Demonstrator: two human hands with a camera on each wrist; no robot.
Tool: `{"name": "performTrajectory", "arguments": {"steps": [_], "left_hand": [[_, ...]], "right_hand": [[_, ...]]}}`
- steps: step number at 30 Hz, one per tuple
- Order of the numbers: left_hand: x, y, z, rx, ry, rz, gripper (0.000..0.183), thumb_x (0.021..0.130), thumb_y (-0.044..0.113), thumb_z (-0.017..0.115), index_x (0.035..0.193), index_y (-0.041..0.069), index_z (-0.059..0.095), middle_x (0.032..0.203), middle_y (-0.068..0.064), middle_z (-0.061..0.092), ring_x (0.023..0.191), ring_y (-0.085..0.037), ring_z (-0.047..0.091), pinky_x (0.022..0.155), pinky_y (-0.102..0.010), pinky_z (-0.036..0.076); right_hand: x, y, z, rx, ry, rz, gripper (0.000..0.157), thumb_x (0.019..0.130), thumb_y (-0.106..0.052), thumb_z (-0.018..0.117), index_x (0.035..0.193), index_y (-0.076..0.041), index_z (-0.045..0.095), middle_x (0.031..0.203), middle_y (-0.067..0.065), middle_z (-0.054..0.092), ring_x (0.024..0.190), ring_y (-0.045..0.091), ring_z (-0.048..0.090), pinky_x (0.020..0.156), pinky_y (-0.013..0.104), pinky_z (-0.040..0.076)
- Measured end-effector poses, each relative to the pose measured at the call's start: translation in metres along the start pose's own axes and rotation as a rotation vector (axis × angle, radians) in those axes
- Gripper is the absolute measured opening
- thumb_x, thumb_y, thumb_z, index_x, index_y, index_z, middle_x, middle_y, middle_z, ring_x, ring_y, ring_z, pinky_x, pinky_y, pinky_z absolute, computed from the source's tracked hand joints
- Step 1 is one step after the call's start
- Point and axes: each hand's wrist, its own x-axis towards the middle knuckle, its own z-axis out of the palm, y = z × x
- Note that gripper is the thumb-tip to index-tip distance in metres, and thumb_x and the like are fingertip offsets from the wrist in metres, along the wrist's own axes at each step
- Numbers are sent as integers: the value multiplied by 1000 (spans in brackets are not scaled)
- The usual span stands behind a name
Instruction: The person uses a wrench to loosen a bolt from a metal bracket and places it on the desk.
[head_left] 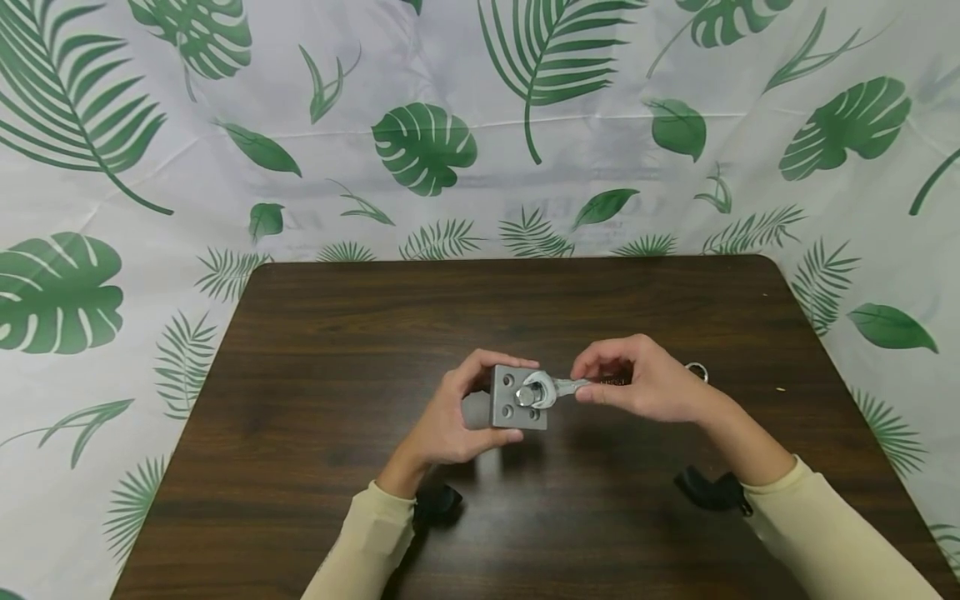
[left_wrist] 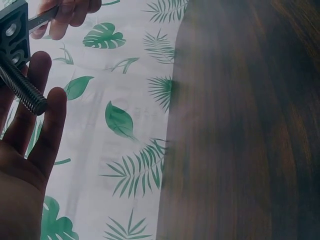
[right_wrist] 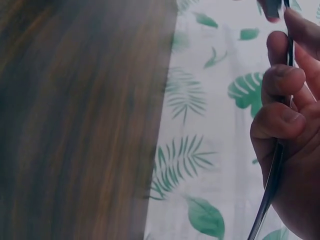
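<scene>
The grey plate [head_left: 503,397] is up over the middle of the bench, gripped in my left hand [head_left: 452,425], with my fingers along its far edge and my thumb along the near one. Three round holes show in the face turned upward, and a silvery bolt head [head_left: 528,395] sits near its middle. From the plate's other side a threaded shank [left_wrist: 24,89] juts out, its end just beside my fingertips in the left wrist view. The forked end of a metal wrench [head_left: 564,387] stands around the bolt head, on the side toward my right hand [head_left: 654,382]. That hand is clamped on the wrench handle: thumb and fingertips pinch it near the fork, and in the right wrist view the handle runs beneath my curled fingers and along my palm. The wrench's ring end [head_left: 697,371] pokes out beyond my right wrist. I wear pale yellow sleeves [head_left: 840,533], with a dark device [head_left: 708,490] near each cuff. Below lies the dark wood-grained bench [head_left: 375,333], with a small pale fleck [head_left: 781,389] off to my right. Behind and around it hangs white cloth [head_left: 465,200] printed with green leaves.
</scene>
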Motion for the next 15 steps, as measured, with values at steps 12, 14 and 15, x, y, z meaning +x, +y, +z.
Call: {"name": "performTrajectory", "arguments": {"steps": [12, 14, 15], "left_hand": [[-1, -1, 0, 18, 52, 0, 68, 68, -9, 80, 128, -6, 48, 129, -22, 59, 99, -24, 61, 80, -35, 49], [-2, -1, -1, 21, 60, -6, 68, 68, -8, 80, 128, -5, 48, 130, -21, 59, 99, -24, 61, 80, -35, 49], [-2, -1, -1, 21, 63, -7, 68, 68, -8, 80, 128, -5, 48, 130, -20, 59, 98, -24, 61, 80, -35, 49]], "right_hand": [[0, 3, -5, 23, 17, 7, 20, 83, -6, 78, 98, -18, 70, 81, -4, 67, 62, 15, 57, 56, 31, 49], [-2, 3, -4, 23, 45, 15, 21, 83, -6, 78, 98, -18, 70, 81, -4, 67, 63, 15, 57, 56, 30, 48], [-2, 3, -4, 24, 58, 18, 21, 83, -5, 78, 98, -17, 70, 81, -3, 66, 64, 16, 57, 56, 30, 48]]}}
